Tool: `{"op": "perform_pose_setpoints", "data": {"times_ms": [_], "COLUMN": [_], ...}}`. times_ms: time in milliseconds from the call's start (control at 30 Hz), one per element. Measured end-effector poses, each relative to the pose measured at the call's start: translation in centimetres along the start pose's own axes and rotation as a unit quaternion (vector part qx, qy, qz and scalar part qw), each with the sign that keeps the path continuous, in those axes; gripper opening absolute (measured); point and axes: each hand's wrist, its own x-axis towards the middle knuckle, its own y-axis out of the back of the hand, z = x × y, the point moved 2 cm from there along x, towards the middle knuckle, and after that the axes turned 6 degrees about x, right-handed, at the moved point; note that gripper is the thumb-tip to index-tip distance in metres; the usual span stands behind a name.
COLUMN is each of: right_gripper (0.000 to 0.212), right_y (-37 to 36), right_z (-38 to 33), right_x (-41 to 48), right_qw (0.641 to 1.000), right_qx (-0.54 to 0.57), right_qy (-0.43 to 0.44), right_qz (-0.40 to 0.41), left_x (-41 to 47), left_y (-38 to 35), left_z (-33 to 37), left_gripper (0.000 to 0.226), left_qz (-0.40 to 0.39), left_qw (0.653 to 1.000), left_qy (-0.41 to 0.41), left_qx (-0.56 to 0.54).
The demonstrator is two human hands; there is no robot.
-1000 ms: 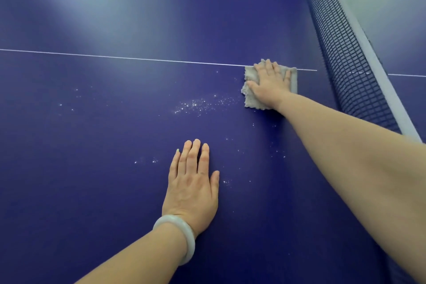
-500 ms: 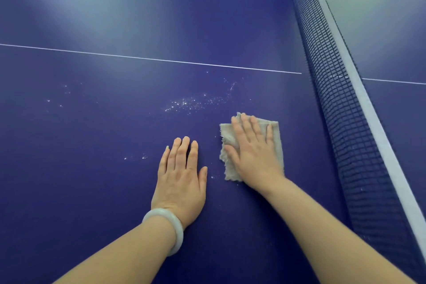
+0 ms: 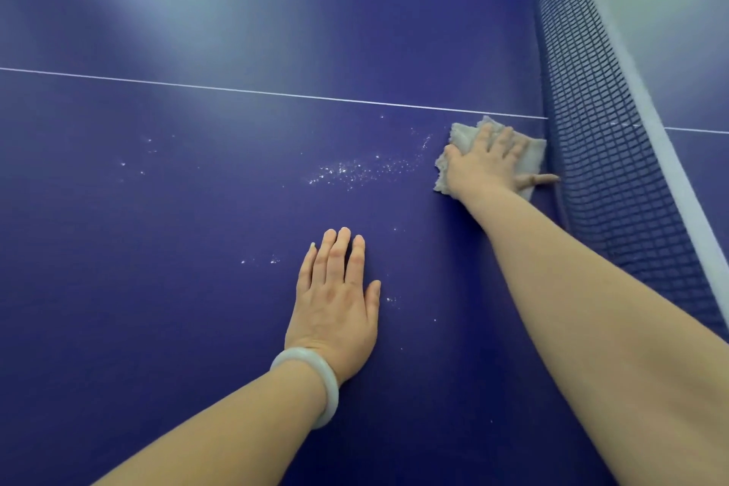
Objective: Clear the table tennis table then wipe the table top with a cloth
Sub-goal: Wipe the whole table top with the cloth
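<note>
Now the right grip (image 3: 483,170), open flat on the cloth (image 3: 461,136), has swept it back to the net (image 3: 599,178); crumbs (image 3: 355,170) remain on the tabletop (image 3: 157,308), so wiping continues; left grip (image 3: 335,300) rests open

Cloth (image 3: 530,160): pale grey, frayed edges, lying flat on the surface (image 3: 177,308), just beside the net (image 3: 615,170). Surface: dark blue, white specks (image 3: 355,172) scattered left of the cloth.
</note>
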Motion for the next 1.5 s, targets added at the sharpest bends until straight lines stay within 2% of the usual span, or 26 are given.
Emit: {"op": "perform_pose_setpoints", "data": {"times_ms": [167, 367, 533, 633, 700, 733, 833, 900, 967, 1033, 1167, 1200, 1300, 1367, 1400, 1500], "right_gripper": [0.070, 0.070, 0.070, 0.067, 0.064, 0.063, 0.061, 0.060, 0.058, 0.056, 0.052, 0.051, 0.047, 0.046, 0.046, 0.051], "right_y": [-2.2, -2.2, -0.7, -1.9, -1.9, -1.6, -0.7, -0.9, -1.4, -1.8, -1.6, -1.2, 1.0, 1.2, 0.8, -0.8], "right_z": [1.1, 1.0, -2.0, -3.8, -3.0, -2.5, -2.7, -5.0, -7.9, -9.4, -5.3, -3.5, 0.5, 0.6, 0.0, 0.3], "right_x": [-4.2, -3.0, 1.7, 0.4, 0.7, 1.6, 4.3, 4.8, 3.7, 1.8, -1.5, -1.1, 1.6, 1.5, 0.3, -4.8], "right_qw": [0.993, 0.990, 0.993, 0.957, 0.934, 0.936, 0.968, 0.970, 0.949, 0.914, 0.838, 0.837, 0.904, 0.928, 0.924, 0.871], "right_qx": [-0.040, -0.052, -0.015, -0.036, -0.047, -0.039, 0.017, 0.015, -0.017, -0.035, -0.019, -0.021, 0.006, 0.009, -0.002, -0.005], "right_qy": [0.108, 0.123, 0.119, 0.287, 0.354, 0.348, 0.250, 0.241, 0.308, 0.394, 0.532, 0.536, 0.417, 0.360, 0.372, 0.480], "right_qz": [0.015, 0.037, -0.010, -0.031, -0.026, -0.022, -0.025, -0.033, -0.056, -0.088, -0.120, -0.111, -0.094, -0.091, -0.086, -0.108], "left_x": [0.0, 0.0, 0.0, -0.1, 0.0, 0.0, 0.0, 0.0, 0.0, 0.0, 0.0, 0.1, 0.0, 0.0, 0.0, 0.0], "left_y": [0.1, 0.3, 0.2, 0.4, 0.3, 0.2, 0.0, 0.0, 0.0, 0.0, 0.0, 0.0, 0.0, 0.1, 0.1, 0.3], "left_z": [0.1, 0.1, 0.0, 0.1, 0.1, 0.1, 0.0, 0.0, 0.0, 0.0, 0.0, 0.0, 0.0, 0.0, 0.0, 0.0], "left_gripper": [0.068, 0.070, 0.070, 0.068, 0.067, 0.067, 0.066, 0.065, 0.065, 0.066, 0.067, 0.067, 0.068, 0.069, 0.070, 0.071], "left_qz": [-0.006, -0.011, -0.010, -0.014, -0.014, -0.013, -0.013, -0.012, -0.012, -0.010, -0.013, -0.013, -0.009, -0.008, -0.009, -0.004], "left_qw": [1.000, 1.000, 1.000, 1.000, 1.000, 1.000, 1.000, 1.000, 1.000, 1.000, 1.000, 1.000, 1.000, 1.000, 1.000, 1.000], "left_qy": [0.000, 0.001, -0.004, 0.001, -0.002, -0.005, -0.005, -0.002, -0.005, -0.005, -0.004, -0.004, -0.006, -0.005, -0.005, -0.003], "left_qx": [0.002, -0.005, -0.009, -0.009, -0.008, -0.005, -0.001, -0.003, -0.003, -0.002, 0.001, 0.000, -0.004, -0.002, -0.003, -0.010]}}
